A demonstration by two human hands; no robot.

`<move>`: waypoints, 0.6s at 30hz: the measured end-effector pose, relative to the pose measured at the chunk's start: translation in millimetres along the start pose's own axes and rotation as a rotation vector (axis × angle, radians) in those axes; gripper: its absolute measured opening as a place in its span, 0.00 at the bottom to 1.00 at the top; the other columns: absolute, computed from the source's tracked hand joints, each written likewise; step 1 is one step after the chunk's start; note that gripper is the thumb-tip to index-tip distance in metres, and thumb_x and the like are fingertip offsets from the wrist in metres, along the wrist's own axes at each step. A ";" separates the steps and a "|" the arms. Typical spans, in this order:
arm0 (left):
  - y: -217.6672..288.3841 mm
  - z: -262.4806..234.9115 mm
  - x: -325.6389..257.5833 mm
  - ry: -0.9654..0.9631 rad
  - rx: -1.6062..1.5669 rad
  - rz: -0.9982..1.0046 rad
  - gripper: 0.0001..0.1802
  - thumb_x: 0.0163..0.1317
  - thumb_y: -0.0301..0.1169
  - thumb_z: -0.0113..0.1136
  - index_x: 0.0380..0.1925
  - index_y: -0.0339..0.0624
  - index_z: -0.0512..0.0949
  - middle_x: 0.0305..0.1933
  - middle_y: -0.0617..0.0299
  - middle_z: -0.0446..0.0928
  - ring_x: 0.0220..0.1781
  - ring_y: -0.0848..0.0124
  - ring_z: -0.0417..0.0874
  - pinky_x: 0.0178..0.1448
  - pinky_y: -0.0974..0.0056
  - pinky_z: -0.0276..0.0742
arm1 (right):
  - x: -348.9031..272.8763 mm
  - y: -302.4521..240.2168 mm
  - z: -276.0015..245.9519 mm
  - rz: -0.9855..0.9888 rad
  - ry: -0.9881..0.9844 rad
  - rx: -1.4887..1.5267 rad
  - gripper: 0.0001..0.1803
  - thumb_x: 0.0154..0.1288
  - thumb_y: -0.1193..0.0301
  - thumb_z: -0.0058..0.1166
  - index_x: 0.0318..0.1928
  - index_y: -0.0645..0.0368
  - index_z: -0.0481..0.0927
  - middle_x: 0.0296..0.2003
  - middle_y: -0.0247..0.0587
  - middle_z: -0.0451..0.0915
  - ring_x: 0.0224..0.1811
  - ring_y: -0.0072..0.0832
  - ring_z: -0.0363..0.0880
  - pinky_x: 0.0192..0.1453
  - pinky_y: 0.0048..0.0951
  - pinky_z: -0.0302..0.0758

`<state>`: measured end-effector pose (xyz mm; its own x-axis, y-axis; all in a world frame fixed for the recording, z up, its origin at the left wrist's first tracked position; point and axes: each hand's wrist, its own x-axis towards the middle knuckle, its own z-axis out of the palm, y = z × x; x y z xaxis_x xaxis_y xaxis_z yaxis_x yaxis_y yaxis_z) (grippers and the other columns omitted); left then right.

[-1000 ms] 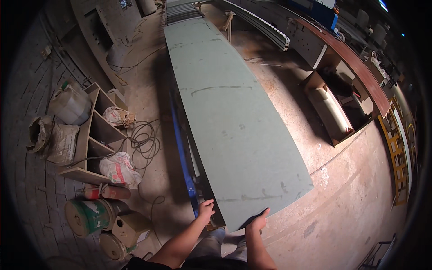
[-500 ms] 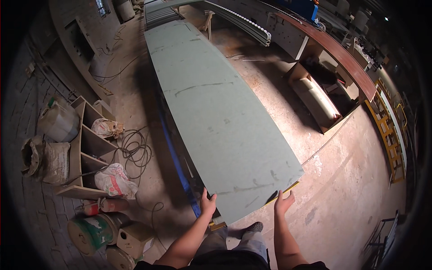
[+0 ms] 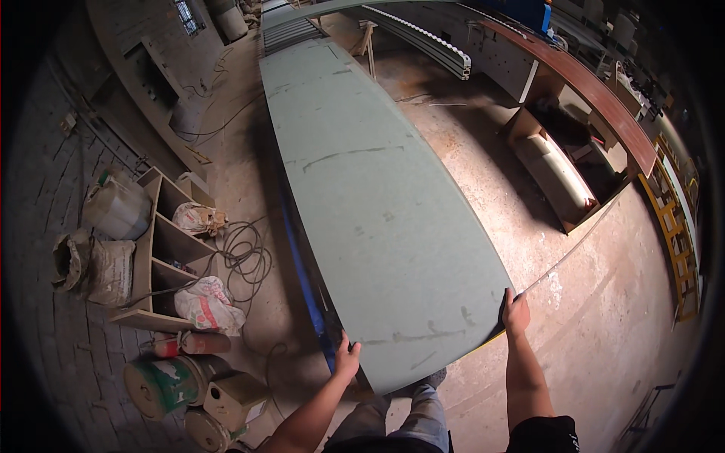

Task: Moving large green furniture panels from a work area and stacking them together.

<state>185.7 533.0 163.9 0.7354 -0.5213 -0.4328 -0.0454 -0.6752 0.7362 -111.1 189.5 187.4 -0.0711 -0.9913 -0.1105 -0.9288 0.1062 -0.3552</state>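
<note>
A long, flat grey-green board [image 3: 385, 219] stretches away from me, with dark scuffs on its top face. My left hand [image 3: 347, 356] grips its left edge close to the near end, thumb toward the top. At the near right corner, my right hand [image 3: 516, 312] is closed round the edge, and its fingers are partly hidden under the board. Below the near edge a thin yellow strip [image 3: 483, 344] shows. Along the left side, lower than the board, runs a blue strip [image 3: 298, 257].
Left stand a shelf unit [image 3: 155, 257] with bags, a coiled cable [image 3: 245, 253], a red extinguisher-like cylinder [image 3: 192, 343] and a green-and-white bucket [image 3: 162, 389]. Right are a red-brown-topped counter [image 3: 596, 90] and a yellow ladder-like frame [image 3: 672, 226]. Ribbed metal slats [image 3: 291, 34] support the far end.
My right hand has moved from the near edge out to the right corner and closed there. My left hand stays at the left edge. The whole view has shifted slightly.
</note>
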 end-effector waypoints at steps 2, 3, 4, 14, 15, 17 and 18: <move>-4.6 -5.1 -0.1 -0.001 -0.048 -0.039 0.34 0.66 0.31 0.53 0.70 0.44 0.52 0.66 0.52 0.68 0.63 0.67 0.71 0.64 0.67 0.65 | -8.0 1.2 1.9 -0.026 0.051 0.008 0.29 0.64 0.44 0.45 0.38 0.62 0.70 0.35 0.58 0.78 0.38 0.56 0.76 0.41 0.49 0.71; -11.8 -8.8 -2.2 0.044 -0.071 -0.031 0.33 0.66 0.30 0.53 0.70 0.44 0.54 0.65 0.53 0.68 0.62 0.69 0.71 0.63 0.68 0.65 | -16.1 2.7 3.3 -0.008 0.041 0.021 0.29 0.64 0.44 0.45 0.37 0.62 0.70 0.35 0.58 0.78 0.38 0.56 0.76 0.41 0.50 0.71; -15.5 -10.5 1.2 0.088 -0.097 -0.016 0.32 0.66 0.29 0.52 0.69 0.44 0.55 0.65 0.54 0.69 0.61 0.71 0.72 0.62 0.69 0.65 | -24.1 -0.1 3.2 0.011 0.037 0.036 0.29 0.64 0.44 0.45 0.36 0.62 0.70 0.34 0.59 0.78 0.37 0.56 0.76 0.40 0.50 0.71; 20.3 -22.1 -15.2 0.107 -0.255 -0.108 0.30 0.64 0.29 0.55 0.66 0.42 0.61 0.56 0.49 0.76 0.56 0.69 0.76 0.59 0.67 0.69 | -20.0 -2.5 -17.1 0.039 0.033 -0.008 0.30 0.63 0.44 0.48 0.33 0.65 0.73 0.29 0.58 0.79 0.34 0.55 0.77 0.37 0.48 0.71; 24.5 -26.5 -14.8 0.121 -0.253 -0.118 0.30 0.64 0.29 0.55 0.66 0.42 0.61 0.56 0.49 0.76 0.56 0.69 0.76 0.59 0.67 0.69 | -19.7 -19.8 -29.5 0.042 0.002 0.004 0.31 0.63 0.44 0.47 0.34 0.65 0.74 0.29 0.58 0.79 0.34 0.55 0.78 0.37 0.48 0.72; 33.2 -20.5 -7.8 0.145 -0.227 -0.116 0.28 0.62 0.28 0.56 0.64 0.41 0.66 0.51 0.48 0.79 0.53 0.65 0.79 0.58 0.66 0.71 | -10.3 -21.2 -32.5 0.034 0.002 0.000 0.31 0.64 0.44 0.47 0.35 0.65 0.74 0.30 0.59 0.80 0.35 0.55 0.78 0.38 0.48 0.72; 36.8 -21.9 -7.4 0.139 -0.229 -0.116 0.28 0.62 0.28 0.56 0.64 0.41 0.66 0.51 0.48 0.79 0.53 0.65 0.79 0.58 0.66 0.71 | -4.1 -17.7 -29.9 0.025 0.006 0.003 0.31 0.64 0.43 0.46 0.35 0.65 0.74 0.31 0.59 0.80 0.36 0.55 0.78 0.39 0.48 0.73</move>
<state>193.4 523.4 205.6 0.8131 -0.3602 -0.4573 0.1869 -0.5825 0.7911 -105.2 189.4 221.9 -0.0967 -0.9888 -0.1136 -0.9254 0.1313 -0.3554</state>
